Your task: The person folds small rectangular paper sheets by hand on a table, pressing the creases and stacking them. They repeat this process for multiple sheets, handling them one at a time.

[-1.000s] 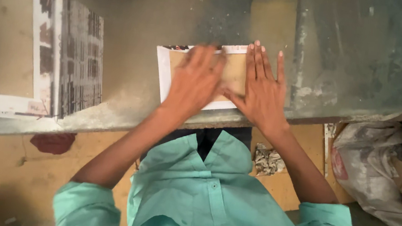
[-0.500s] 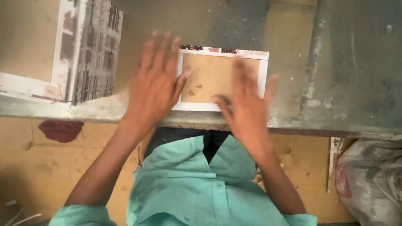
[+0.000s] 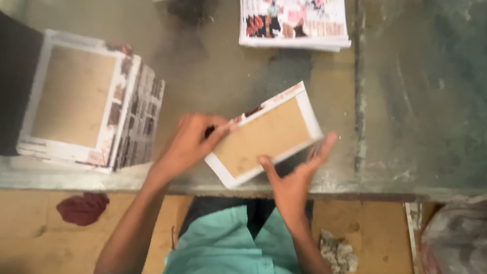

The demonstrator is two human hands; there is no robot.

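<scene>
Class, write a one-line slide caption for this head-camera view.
Both hands, left hand and right hand, grip a tilted brown card at the worktable edge.

You wear a mint-green shirt, a plain light weave with no pattern that shows. It opens at the front into a collar whose two points spread apart just below your right hand, and a dark strip shows in the gap between them. Near the lower edge of the view a small pale button sits on the front placket. The sleeves are short: a bit of green cuff shows far down your left arm, well below your left hand, and both forearms are bare from there to the wrists. Your hands are bare too, with no gloves, rings, watch or bands that show.
</scene>
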